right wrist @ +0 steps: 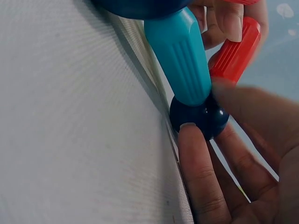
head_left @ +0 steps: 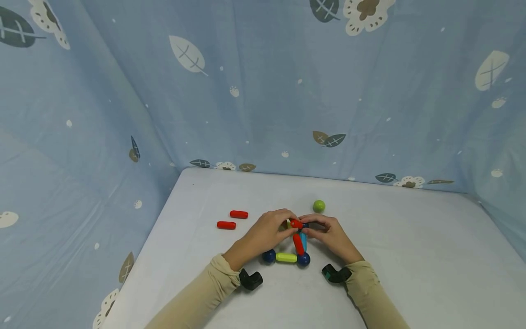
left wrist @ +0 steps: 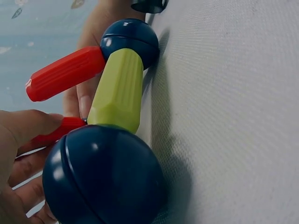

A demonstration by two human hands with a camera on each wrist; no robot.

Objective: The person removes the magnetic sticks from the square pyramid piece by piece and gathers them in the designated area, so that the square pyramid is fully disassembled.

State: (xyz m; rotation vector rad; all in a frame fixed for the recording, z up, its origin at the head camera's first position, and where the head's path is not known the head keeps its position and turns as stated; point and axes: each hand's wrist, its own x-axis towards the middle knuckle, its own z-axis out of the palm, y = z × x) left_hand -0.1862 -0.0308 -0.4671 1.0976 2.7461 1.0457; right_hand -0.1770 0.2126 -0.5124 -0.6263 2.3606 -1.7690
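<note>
My left hand [head_left: 267, 232] pinches a red rod [head_left: 296, 224] above the far corner of a frame of rods and balls. With curled fingers, my right hand [head_left: 334, 235] grips the dark blue ball [right wrist: 200, 116] there; the red rod meets this ball. A light blue rod [right wrist: 180, 60] joins it to the near right ball [head_left: 303, 259]. From that near ball a second red rod [left wrist: 66, 74] slants upward with a loose end. A yellow-green rod [head_left: 286, 257] links it to the near left ball [head_left: 269, 256]. My left hand hides much of another yellow-green rod [head_left: 289, 224].
Two red rods [head_left: 239, 214] lie on the white table [head_left: 411, 256] left of the hands. A green ball [head_left: 318, 206] sits just beyond the right hand. Black wrist devices [head_left: 251, 279] are at both cuffs. A blue patterned cloth [head_left: 263, 91] hangs behind the table.
</note>
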